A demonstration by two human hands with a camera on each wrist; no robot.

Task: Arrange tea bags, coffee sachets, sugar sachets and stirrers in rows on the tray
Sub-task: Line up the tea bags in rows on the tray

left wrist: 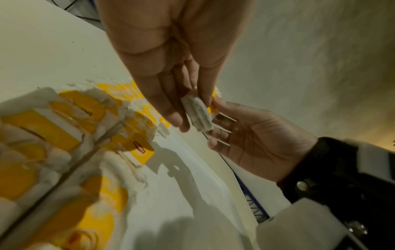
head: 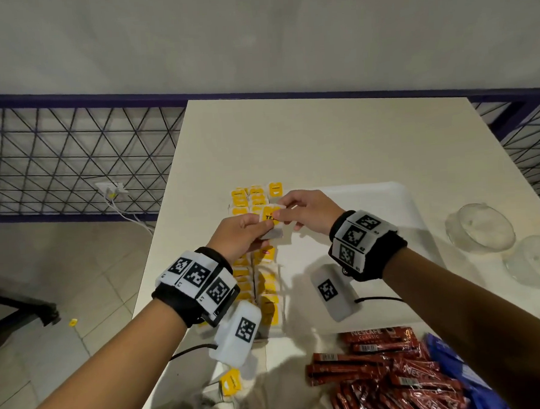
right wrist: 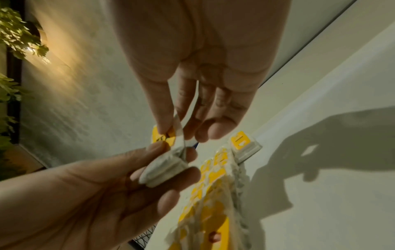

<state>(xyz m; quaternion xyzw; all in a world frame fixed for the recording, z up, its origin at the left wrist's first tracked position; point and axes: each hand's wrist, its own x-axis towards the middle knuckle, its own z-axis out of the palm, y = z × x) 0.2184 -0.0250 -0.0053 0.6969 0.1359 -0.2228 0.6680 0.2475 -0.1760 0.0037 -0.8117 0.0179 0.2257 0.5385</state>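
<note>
Both hands pinch one tea bag (head: 272, 220) in mid-air over the tray (head: 399, 197): left hand (head: 239, 235) grips the pouch, right hand (head: 306, 210) the yellow tag, just above the bag rows (head: 256, 273). Risk imo: pull apart too hard & the tag rips off. If I let go early, it drops crooked onto the rows, messing them up.

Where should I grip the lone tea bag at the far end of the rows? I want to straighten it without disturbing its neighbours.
Judging by its pose, pinch the lone tea bag by its two long side edges, fingers coming from above. It lies flat, label up, on the tray. Its right side is bare; the rows of tea bags crowd its left.
</note>
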